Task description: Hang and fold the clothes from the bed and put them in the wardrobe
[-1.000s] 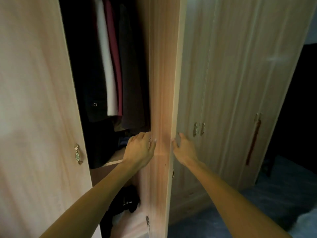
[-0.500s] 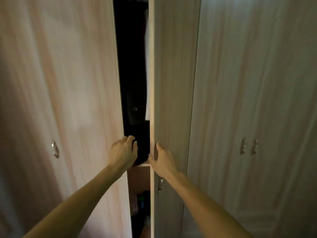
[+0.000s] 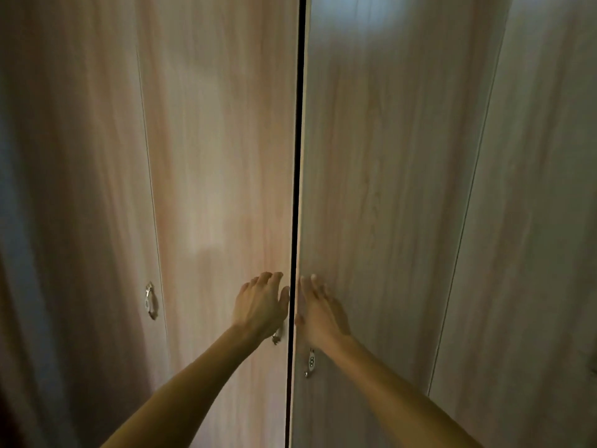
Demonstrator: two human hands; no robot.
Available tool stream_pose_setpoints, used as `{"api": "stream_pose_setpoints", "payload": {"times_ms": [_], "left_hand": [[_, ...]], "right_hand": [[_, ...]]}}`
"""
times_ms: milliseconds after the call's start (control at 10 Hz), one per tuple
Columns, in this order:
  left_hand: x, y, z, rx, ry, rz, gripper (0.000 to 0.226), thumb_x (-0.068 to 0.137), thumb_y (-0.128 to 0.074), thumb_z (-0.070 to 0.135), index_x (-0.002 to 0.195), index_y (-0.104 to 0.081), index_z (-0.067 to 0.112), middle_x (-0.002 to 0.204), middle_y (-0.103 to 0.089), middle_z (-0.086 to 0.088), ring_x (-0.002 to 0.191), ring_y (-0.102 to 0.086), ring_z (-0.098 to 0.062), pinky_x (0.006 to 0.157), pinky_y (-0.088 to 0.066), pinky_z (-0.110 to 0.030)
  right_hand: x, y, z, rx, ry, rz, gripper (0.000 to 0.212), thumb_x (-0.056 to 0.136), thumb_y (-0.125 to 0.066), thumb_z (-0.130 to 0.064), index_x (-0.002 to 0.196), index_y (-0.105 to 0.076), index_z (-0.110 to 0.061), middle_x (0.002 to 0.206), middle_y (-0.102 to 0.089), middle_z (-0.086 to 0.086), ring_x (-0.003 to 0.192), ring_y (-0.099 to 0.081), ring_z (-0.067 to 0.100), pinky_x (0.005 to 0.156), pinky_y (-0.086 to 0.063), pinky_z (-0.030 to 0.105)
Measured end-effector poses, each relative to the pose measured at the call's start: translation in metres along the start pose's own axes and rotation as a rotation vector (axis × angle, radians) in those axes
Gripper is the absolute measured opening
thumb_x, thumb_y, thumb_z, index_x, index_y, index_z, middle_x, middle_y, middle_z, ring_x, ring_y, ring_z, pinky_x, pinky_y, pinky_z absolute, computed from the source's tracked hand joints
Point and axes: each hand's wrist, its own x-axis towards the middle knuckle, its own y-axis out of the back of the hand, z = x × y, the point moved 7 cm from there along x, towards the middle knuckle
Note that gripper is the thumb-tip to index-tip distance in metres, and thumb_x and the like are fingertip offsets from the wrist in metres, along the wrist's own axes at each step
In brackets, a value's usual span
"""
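Two light wood wardrobe doors fill the view, the left door [image 3: 219, 156] and the right door [image 3: 387, 156], with only a thin dark gap [image 3: 295, 189] between them. My left hand [image 3: 261, 305] lies flat on the left door beside the gap, fingers spread, holding nothing. My right hand [image 3: 319, 312] presses flat on the right door just across the gap. A small metal handle [image 3: 277, 336] shows under my left hand and another handle [image 3: 310, 363] below my right wrist. The clothes inside are hidden.
Another wardrobe door [image 3: 71, 221] stands at the left with a metal handle [image 3: 150, 300]. A further door panel [image 3: 533, 221] is at the right. The wardrobe front takes up the whole view.
The two doors have swung together, from wide open with hanging clothes showing to a thin gap. Both hands moved from the door edges to flat on the door fronts.
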Motion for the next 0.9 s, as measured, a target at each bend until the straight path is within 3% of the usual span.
{"api": "stream_pose_setpoints", "payload": {"times_ms": [100, 200, 300, 400, 500, 600, 700, 800, 900], "left_hand": [[0.035, -0.033, -0.017, -0.039, -0.009, -0.004, 0.050, 0.100, -0.030, 0.041, 0.144, -0.033, 0.018, 0.152, -0.032, -0.005, 0.137, -0.034, -0.023, 0.111, -0.028, -0.037], [0.070, -0.053, -0.030, -0.063, -0.050, 0.075, 0.046, 0.098, -0.038, 0.037, 0.140, -0.038, 0.018, 0.151, -0.034, -0.007, 0.138, -0.033, -0.024, 0.111, -0.027, -0.037], [0.097, -0.064, -0.040, -0.076, -0.149, 0.183, 0.041, 0.093, -0.050, 0.027, 0.132, -0.048, 0.016, 0.140, -0.048, -0.007, 0.131, -0.043, -0.024, 0.107, -0.032, -0.035], [0.110, -0.074, -0.048, -0.094, -0.223, 0.214, 0.037, 0.090, -0.052, 0.023, 0.127, -0.053, 0.017, 0.138, -0.050, -0.009, 0.131, -0.042, -0.027, 0.107, -0.030, -0.036], [0.111, -0.083, -0.052, -0.079, -0.261, 0.228, 0.041, 0.090, -0.051, 0.026, 0.129, -0.052, 0.013, 0.141, -0.047, -0.013, 0.133, -0.040, -0.031, 0.107, -0.026, -0.039], [0.109, -0.084, -0.052, -0.112, -0.254, 0.191, 0.043, 0.092, -0.039, 0.032, 0.132, -0.045, 0.015, 0.142, -0.046, -0.014, 0.134, -0.040, -0.032, 0.108, -0.029, -0.043], [0.103, -0.084, -0.054, -0.143, -0.231, 0.118, 0.043, 0.091, -0.038, 0.031, 0.132, -0.044, 0.016, 0.139, -0.049, -0.014, 0.131, -0.044, -0.031, 0.106, -0.035, -0.044], [0.086, -0.077, -0.053, -0.127, -0.196, 0.035, 0.043, 0.093, -0.048, 0.027, 0.134, -0.046, 0.014, 0.142, -0.046, -0.010, 0.133, -0.041, -0.027, 0.109, -0.030, -0.040], [0.070, -0.059, -0.046, -0.132, -0.175, 0.030, 0.044, 0.098, -0.042, 0.031, 0.138, -0.043, 0.014, 0.144, -0.044, -0.009, 0.134, -0.039, -0.024, 0.110, -0.027, -0.037]], "right_hand": [[0.034, -0.020, 0.004, 0.010, -0.036, 0.039, 0.078, 0.093, -0.050, -0.026, 0.152, 0.002, -0.023, 0.160, 0.004, 0.008, 0.147, 0.001, 0.030, 0.118, -0.016, 0.043], [0.062, -0.031, 0.004, -0.049, -0.057, 0.077, 0.084, 0.091, -0.053, -0.028, 0.152, 0.005, -0.020, 0.160, 0.002, 0.012, 0.147, 0.001, 0.032, 0.119, -0.013, 0.045], [0.086, -0.035, 0.001, -0.088, -0.076, 0.116, 0.084, 0.088, -0.058, -0.026, 0.152, -0.005, -0.012, 0.158, -0.010, 0.019, 0.145, -0.010, 0.037, 0.118, -0.013, 0.048], [0.112, -0.042, 0.003, -0.158, -0.069, 0.151, 0.073, 0.086, -0.051, -0.028, 0.149, -0.020, -0.007, 0.151, -0.032, 0.020, 0.141, -0.026, 0.038, 0.113, -0.025, 0.054], [0.132, -0.058, 0.012, -0.226, -0.101, 0.083, 0.077, 0.081, -0.003, -0.043, 0.151, -0.014, -0.012, 0.155, -0.024, 0.015, 0.144, -0.013, 0.038, 0.114, -0.017, 0.053], [0.131, -0.053, 0.013, -0.168, -0.155, 0.087, 0.070, 0.086, -0.010, -0.041, 0.149, -0.024, -0.016, 0.155, -0.024, 0.016, 0.143, -0.017, 0.038, 0.115, -0.017, 0.050], [0.119, -0.043, 0.010, -0.119, -0.168, 0.085, 0.059, 0.095, -0.040, -0.034, 0.149, -0.023, -0.017, 0.158, -0.012, 0.014, 0.145, -0.013, 0.036, 0.118, -0.014, 0.046], [0.102, -0.026, 0.004, -0.103, -0.131, 0.109, 0.062, 0.094, -0.045, -0.030, 0.148, -0.020, -0.015, 0.159, -0.009, 0.012, 0.146, -0.011, 0.030, 0.118, -0.015, 0.042], [0.083, -0.006, -0.004, -0.097, -0.108, 0.125, 0.060, 0.096, -0.043, -0.029, 0.149, -0.020, -0.016, 0.159, -0.013, 0.009, 0.145, -0.013, 0.028, 0.117, -0.016, 0.042]]}}
